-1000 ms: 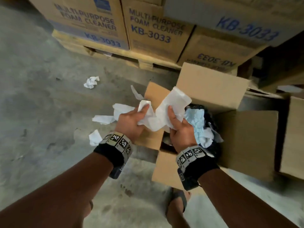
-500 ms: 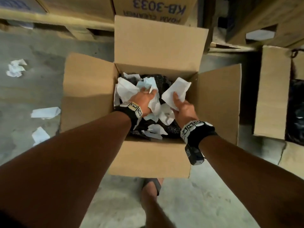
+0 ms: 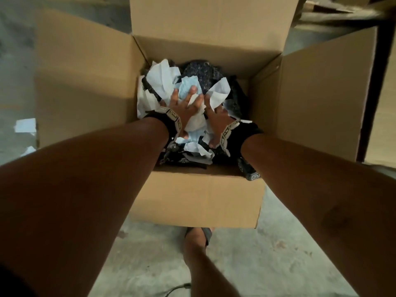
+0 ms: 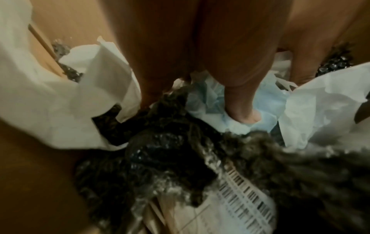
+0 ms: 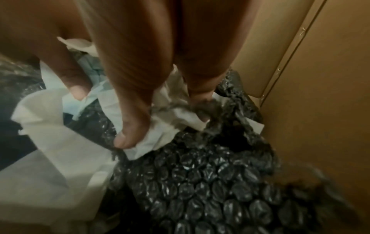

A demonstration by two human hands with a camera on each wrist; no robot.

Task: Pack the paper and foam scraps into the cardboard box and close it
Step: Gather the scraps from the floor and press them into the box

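Observation:
The open cardboard box (image 3: 192, 196) stands on the concrete floor with all its flaps spread out. Inside lie crumpled white paper (image 3: 162, 80), light blue paper (image 3: 188, 85) and black bubble wrap (image 3: 203, 71). My left hand (image 3: 184, 103) is inside the box, its fingers (image 4: 240, 102) straight and spread, pressing down on the blue paper (image 4: 266, 101). My right hand (image 3: 216, 118) is beside it, its fingers (image 5: 132, 123) pushing white paper (image 5: 60, 142) into the black bubble wrap (image 5: 210, 182) near the right wall. Neither hand holds anything.
Two white paper scraps (image 3: 25, 125) (image 3: 27, 150) lie on the floor left of the box. My sandalled foot (image 3: 199, 234) stands right against the box's front wall. More cardboard (image 3: 383, 103) stands at the right. A thin cable (image 3: 177, 288) lies on the floor below.
A second ago both hands held white paper over the box's left edge. They have since gone down into the box, let the paper go and now press on the pile.

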